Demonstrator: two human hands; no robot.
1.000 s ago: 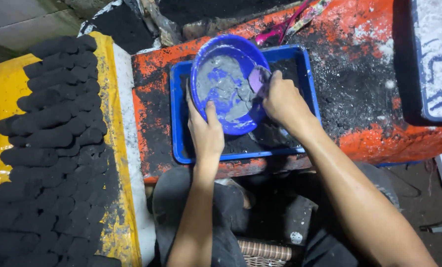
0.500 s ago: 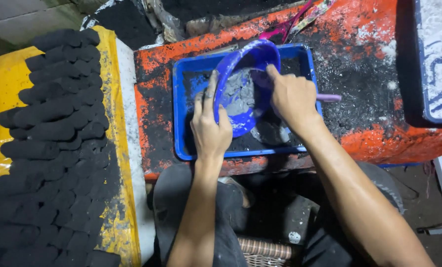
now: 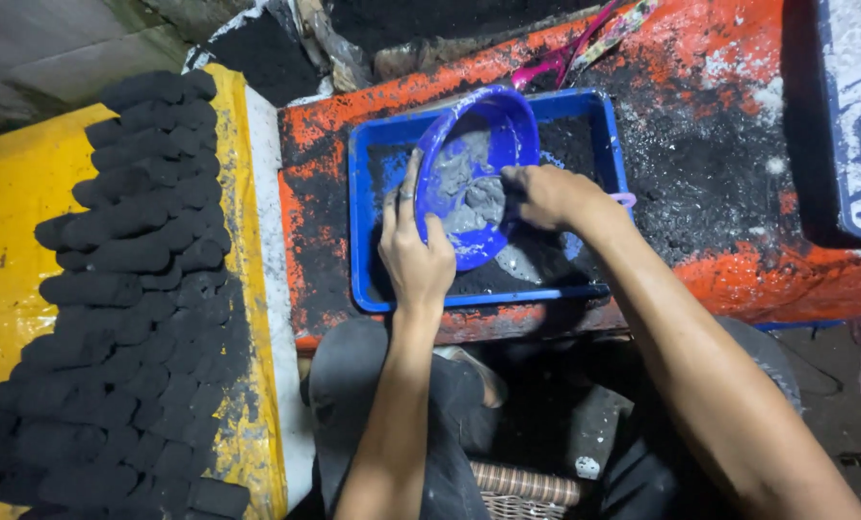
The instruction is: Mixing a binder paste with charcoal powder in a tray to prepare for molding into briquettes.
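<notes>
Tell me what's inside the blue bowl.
Grey paste coats the tilted bowl. The right hand reaches in and hides part of it; the left hand covers the near rim.

A rough charcoal-briquette workshop is showing itself here: black dust is caking the orange worktop (image 3: 719, 164), rows of dark pressed briquettes (image 3: 132, 289) are drying on a yellow board (image 3: 7, 212), and soot is covering everything nearby.
</notes>
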